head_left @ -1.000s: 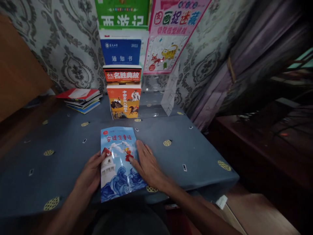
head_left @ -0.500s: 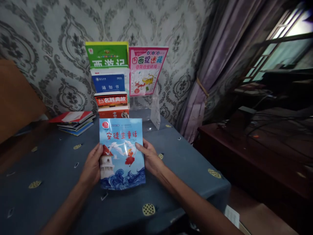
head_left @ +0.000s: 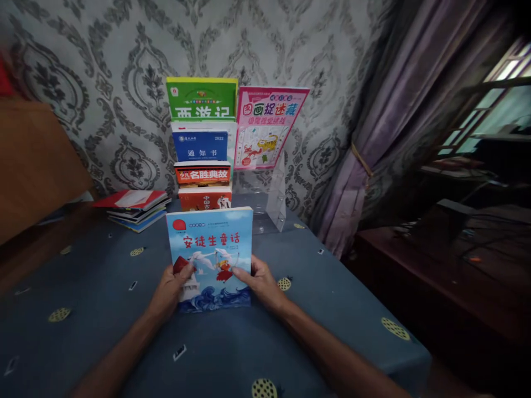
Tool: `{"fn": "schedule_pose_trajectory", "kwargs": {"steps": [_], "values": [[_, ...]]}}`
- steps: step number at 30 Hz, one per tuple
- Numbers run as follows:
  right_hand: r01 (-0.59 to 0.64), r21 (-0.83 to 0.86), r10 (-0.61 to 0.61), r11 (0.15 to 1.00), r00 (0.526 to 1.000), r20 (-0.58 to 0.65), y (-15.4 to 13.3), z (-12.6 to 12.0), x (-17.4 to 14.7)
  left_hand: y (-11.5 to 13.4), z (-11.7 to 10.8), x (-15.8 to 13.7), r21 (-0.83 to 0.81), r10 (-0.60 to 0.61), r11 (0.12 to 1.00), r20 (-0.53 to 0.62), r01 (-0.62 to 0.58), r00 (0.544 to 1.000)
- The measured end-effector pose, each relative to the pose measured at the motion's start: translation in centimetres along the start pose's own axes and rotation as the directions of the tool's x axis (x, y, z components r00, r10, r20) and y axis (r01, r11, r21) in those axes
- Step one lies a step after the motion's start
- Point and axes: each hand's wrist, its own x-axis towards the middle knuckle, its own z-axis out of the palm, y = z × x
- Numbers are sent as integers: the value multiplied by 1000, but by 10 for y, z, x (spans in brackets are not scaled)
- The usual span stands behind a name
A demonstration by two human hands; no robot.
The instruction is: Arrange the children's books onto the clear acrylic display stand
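Single head-worn view — above the table (head_left: 224, 354), facing forward and down, book (head_left: 210, 260) close, patterned wall (head_left: 282, 50) beyond

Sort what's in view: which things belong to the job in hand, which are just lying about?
In the job:
- light-blue book, held upright
- left hand and right hand, gripping its sides
- probably the clear rack behind it, holding a pink book and others

Lying about:
- stack of books, left on the table
- tied curtain
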Motion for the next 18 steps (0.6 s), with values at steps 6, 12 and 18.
{"fn": "schedule_pose_trajectory", "kwargs": {"steps": [6,12,18], "values": [[-48,1,48,999,999,5,4,-3,1,-8,-10,8,56,-12,998,115,5,993],[-36,-4,36,999,999,2,5,-4,1,-10,-10,3,53,53,997,99,-59,994],[-30,-20,30,999,1000,2,1,-1,-1,-4,-3,-5,16,37,999,125,-40,991]]}}
